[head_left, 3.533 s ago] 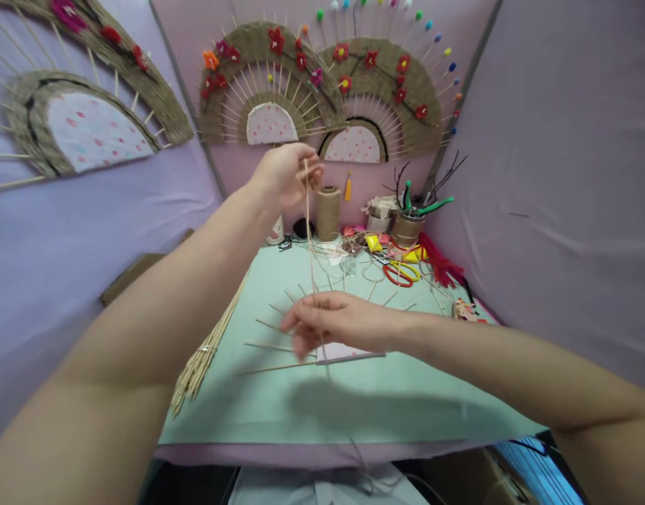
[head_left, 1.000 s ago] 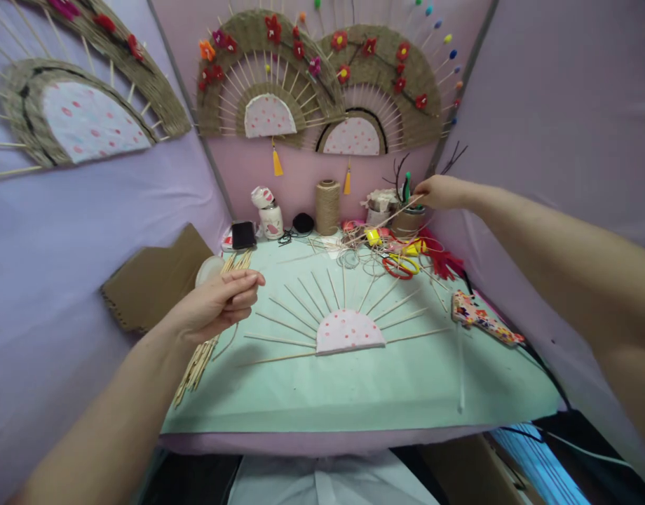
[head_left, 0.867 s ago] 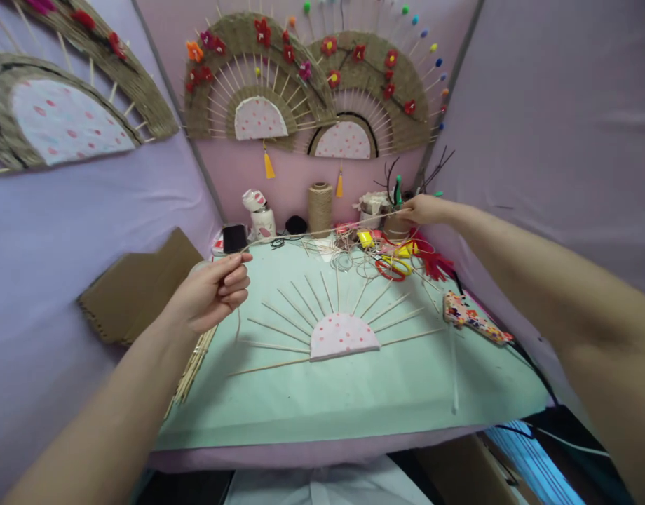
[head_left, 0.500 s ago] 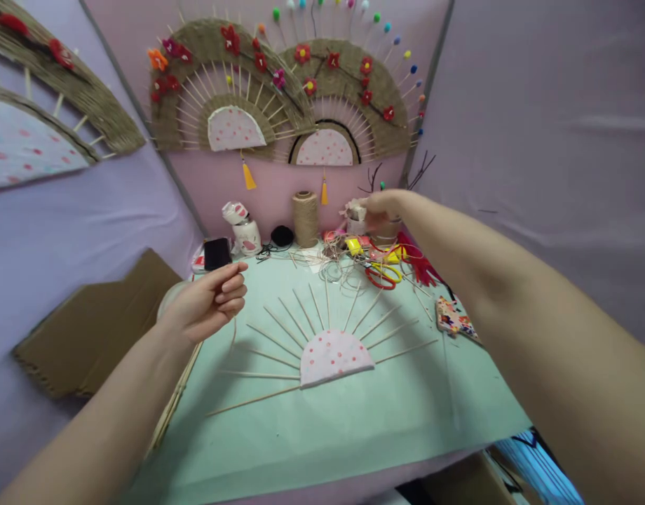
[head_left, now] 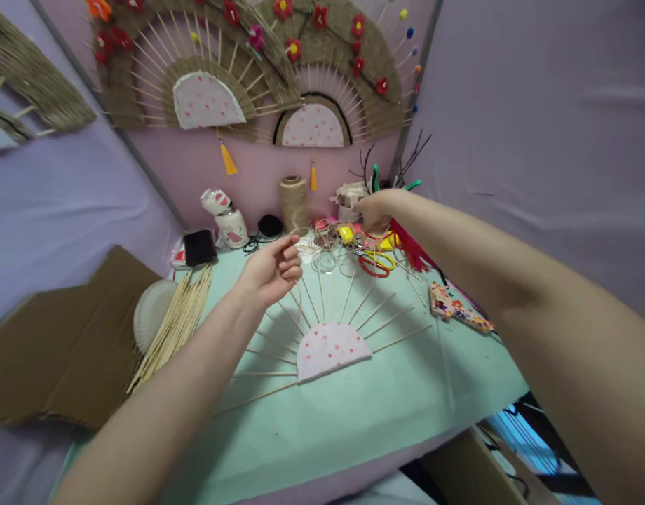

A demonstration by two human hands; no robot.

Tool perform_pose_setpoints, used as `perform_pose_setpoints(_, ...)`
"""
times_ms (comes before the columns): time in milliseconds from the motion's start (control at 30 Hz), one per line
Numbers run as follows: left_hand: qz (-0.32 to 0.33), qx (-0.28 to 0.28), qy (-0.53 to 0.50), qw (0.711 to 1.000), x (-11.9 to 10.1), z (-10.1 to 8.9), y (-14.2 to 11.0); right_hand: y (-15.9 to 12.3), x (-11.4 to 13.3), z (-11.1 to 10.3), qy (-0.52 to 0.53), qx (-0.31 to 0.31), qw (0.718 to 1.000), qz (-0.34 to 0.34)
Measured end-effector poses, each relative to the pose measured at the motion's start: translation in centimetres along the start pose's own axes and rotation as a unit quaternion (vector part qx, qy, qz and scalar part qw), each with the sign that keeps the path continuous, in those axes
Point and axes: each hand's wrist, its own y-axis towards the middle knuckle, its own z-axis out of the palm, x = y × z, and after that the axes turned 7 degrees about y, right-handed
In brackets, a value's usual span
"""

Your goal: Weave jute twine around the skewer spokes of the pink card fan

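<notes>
Half-circle of white padded fabric dotted with pink-red [head_left: 333, 348], seen from the head camera, lies flat at the middle of a mint-green tabletop [head_left: 301, 449]. Thin pale wooden sticks [head_left: 402, 339] spread from its curved edge like rays.

The person's left hand [head_left: 273, 272] hangs above the far left rays, its fingers curled and thumb and forefinger pinched together, apparently on a fine tan cord [head_left: 300, 298]. The right hand [head_left: 376, 209] reaches to the far right, beside a pale jar topped with crumpled cream material [head_left: 350, 200]; its fingertips are hidden, so whether it grips anything cannot be told.

A tall spool of tan twine [head_left: 294, 205] stands at the far side, left of that jar. Scissors with red and yellow handles [head_left: 378, 264] lie nearer, below the right hand. A loose bundle of pale sticks [head_left: 176, 315] rests at the left.

As far as shows, the rays are set out around the half-circle but look bare, with no woven band or flowers, unlike the brown woven fans with red flowers [head_left: 127, 84] on the far wall.
</notes>
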Motion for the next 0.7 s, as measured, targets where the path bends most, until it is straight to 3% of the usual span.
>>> perform_pose_setpoints(67,-0.012,-0.006,-0.005,1.0,1.2,-0.1,1.0,-2.6,-1.6,1.0,-0.052,0.042,0.998,0.012)
perform_pose_setpoints(167,-0.006,-0.026,-0.014,1.0,2.6,-0.1,2.6,-7.6,-1.7,3.4,0.041,0.127,0.991,-0.013)
perform_pose_setpoints(300,0.022,-0.061,-0.015,0.998,3.9,0.9,4.6,-14.1,-0.4,8.7,0.303,0.194,0.933,0.012)
perform_pose_setpoints(400,0.03,-0.083,0.04,0.995,3.8,1.8,4.8,-15.9,0.1,11.1,0.438,0.214,0.868,0.094)
perform_pose_setpoints(467,0.028,-0.08,0.121,0.989,3.5,1.9,3.5,-15.5,-0.1,10.5,0.513,0.175,0.831,0.128)
perform_pose_setpoints(500,0.025,-0.085,0.168,0.982,3.5,1.7,2.2,-15.0,-0.4,9.6,0.547,0.126,0.818,0.123)
perform_pose_setpoints(600,0.066,-0.107,0.197,0.972,5.0,0.2,-3.9,-13.7,-2.1,5.5,0.618,-0.098,0.777,0.066)
perform_pose_setpoints(633,0.044,-0.113,0.173,0.977,6.3,-0.4,-6.3,-13.7,-2.9,4.4,0.62,-0.159,0.767,0.054)
perform_pose_setpoints(700,-0.05,-0.111,0.117,0.986,9.5,-1.5,-10.7,-14.4,-4.5,3.4,0.609,-0.213,0.761,0.062)
